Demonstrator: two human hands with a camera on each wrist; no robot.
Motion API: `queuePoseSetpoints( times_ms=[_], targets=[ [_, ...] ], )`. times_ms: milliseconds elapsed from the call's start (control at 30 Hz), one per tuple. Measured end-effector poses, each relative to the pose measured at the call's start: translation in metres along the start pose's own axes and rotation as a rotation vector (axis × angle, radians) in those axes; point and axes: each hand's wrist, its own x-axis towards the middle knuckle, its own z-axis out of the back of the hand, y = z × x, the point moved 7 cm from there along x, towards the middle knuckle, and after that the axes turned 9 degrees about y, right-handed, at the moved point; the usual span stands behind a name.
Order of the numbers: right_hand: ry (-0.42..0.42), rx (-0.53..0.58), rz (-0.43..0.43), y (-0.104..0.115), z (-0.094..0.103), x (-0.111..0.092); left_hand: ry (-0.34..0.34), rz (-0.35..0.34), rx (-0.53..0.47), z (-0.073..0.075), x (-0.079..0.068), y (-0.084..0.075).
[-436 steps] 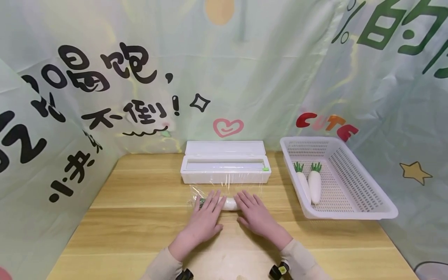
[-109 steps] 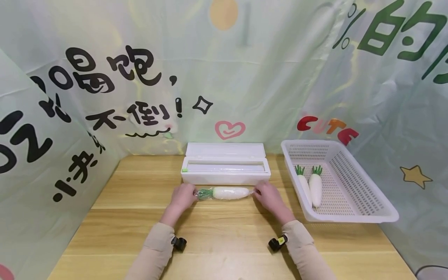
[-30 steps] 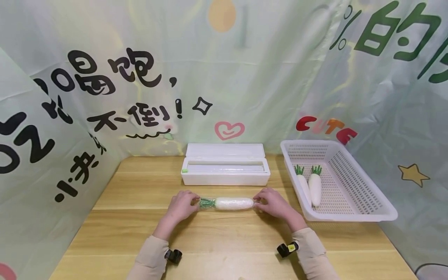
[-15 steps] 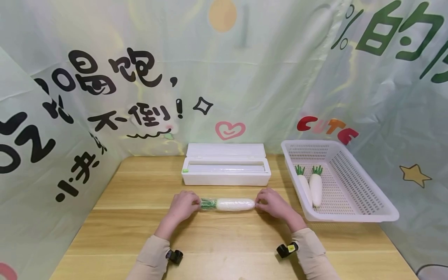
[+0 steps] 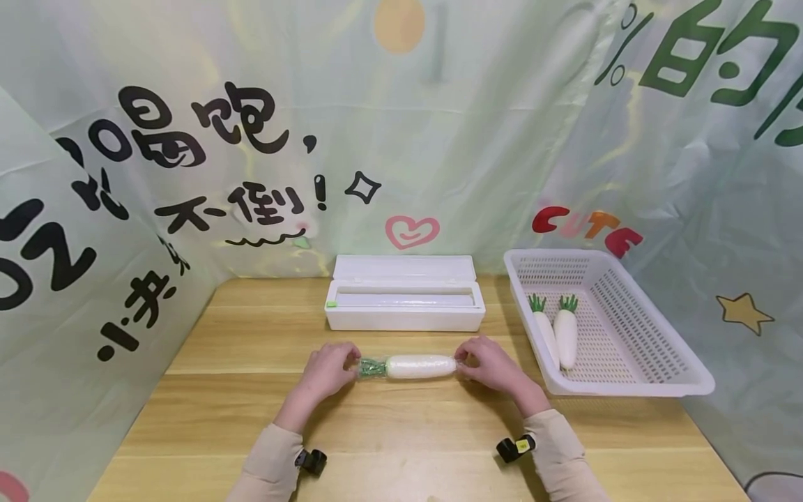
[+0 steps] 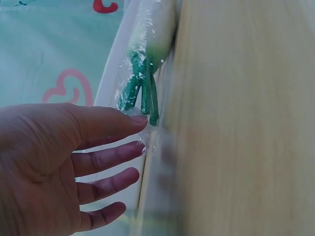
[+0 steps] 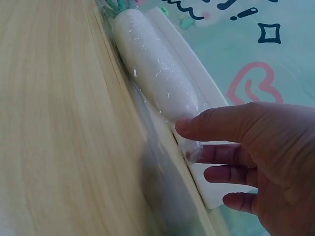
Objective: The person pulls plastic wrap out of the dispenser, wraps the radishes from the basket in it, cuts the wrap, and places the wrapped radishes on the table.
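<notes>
A white radish with green leaves (image 5: 419, 366), wrapped in clear plastic film, lies crosswise between my two hands in the head view. My left hand (image 5: 329, 368) pinches the film at the leaf end. In the left wrist view the thumb (image 6: 110, 123) and forefinger meet at the gathered film, the other fingers apart. At the root end, my right hand (image 5: 492, 364) pinches the film between thumb (image 7: 211, 124) and forefinger. The radish itself stays uncovered by the hands. Behind it stands a white cling film dispenser (image 5: 404, 320) with its lid raised and a green slider at its left end.
A white perforated basket (image 5: 633, 387) stands on the right, holding two unwrapped white radishes (image 5: 566, 338). The wooden table (image 5: 251, 390) ends at a printed cloth backdrop (image 5: 464, 153) behind and at both sides.
Earlier both flat hands pressed the radish while film ran to the dispenser, its slider at the right. Later the hands pinched the film ends and drew the radish nearer. Little differs this last second.
</notes>
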Motion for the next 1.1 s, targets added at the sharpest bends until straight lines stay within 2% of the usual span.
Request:
queuePoseSetpoints(
  times_ms=[200, 300, 533, 800, 933, 1100],
  targets=[
    [0.053, 0.050, -0.035, -0.0012, -0.0031, -0.0005, 0.056, -0.027, -0.099, -0.0020, -0.0032, -0.0038],
    [0.076, 0.073, -0.050, -0.0013, -0.0041, -0.0004, 0.064, -0.052, -0.121, -0.0030, -0.0046, -0.0057],
    [0.070, 0.102, -0.052, 0.0011, -0.0039, 0.0004, 0.025, -0.077, -0.071, -0.0017, -0.0051, -0.0063],
    [0.026, 0.112, -0.066, 0.0009, -0.0022, 0.0004, -0.039, -0.063, -0.042, 0.0020, -0.0048, -0.0010],
    [0.037, 0.069, -0.079, -0.0009, -0.0035, 0.0000, -0.021, -0.056, -0.014, -0.0003, -0.0051, 0.0004],
    [0.047, -0.013, -0.055, -0.0017, -0.0069, -0.0016, -0.006, -0.058, 0.057, -0.0038, -0.0065, -0.0001]
  ],
)
